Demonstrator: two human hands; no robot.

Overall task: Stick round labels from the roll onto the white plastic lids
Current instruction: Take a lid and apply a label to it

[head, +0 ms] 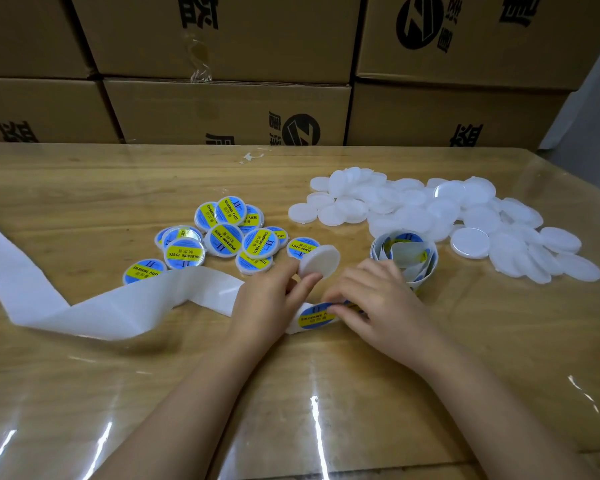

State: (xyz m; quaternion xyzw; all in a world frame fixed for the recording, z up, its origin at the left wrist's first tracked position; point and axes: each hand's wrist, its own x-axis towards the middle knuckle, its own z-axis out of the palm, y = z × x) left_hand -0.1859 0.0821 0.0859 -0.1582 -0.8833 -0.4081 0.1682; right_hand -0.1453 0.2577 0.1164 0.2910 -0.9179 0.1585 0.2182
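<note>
My left hand [274,303] holds a blank white lid [319,260] tilted up between its fingers, just above the label strip. My right hand [374,303] has its fingertips on a round blue-and-yellow label [315,317] at the strip's bend, pinching its edge. The label roll [405,256] sits loosely coiled just beyond my right hand. A pile of blank white lids [440,216] lies at the right. Several labelled lids [226,237] lie clustered left of centre.
Spent white backing tape [94,306] trails across the wooden table [84,188] to the left edge. A glossy clear sheet covers the table. Stacked cardboard boxes [229,112] form a wall along the far edge.
</note>
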